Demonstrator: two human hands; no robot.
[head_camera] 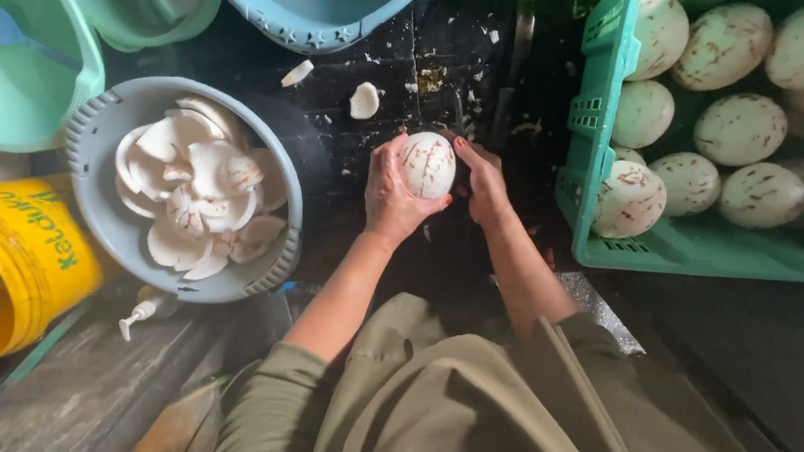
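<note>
Looking down from the head camera, and the biggest thing on show is the green plastic crate at far right, loaded with pale, brown-streaked egg-shaped pieces, all much alike. Over on the left edge sits a teal tub with a blue utensil lying inside it, and below that a yellow bucket tipped on its side. Up top, a blue basin and a second pale green tub crowd the frame. Next in size, the grey basket just left of the hands, heaped with white curved shell pieces. Now to the action in the middle: the left hand is cupped round the left side and underside of a white peeled piece with reddish streaks, fingers curled and gripping it, holding it up over the dark, wet floor. The right hand comes in from the other side, its red-nailed fingertips close against the piece's upper right edge; whether it presses on it or holds something slim of its own, I cannot tell. Smallest of all, two white shell scraps lie on the floor just above the hands, and a little white pump nozzle rests below the basket.
</note>
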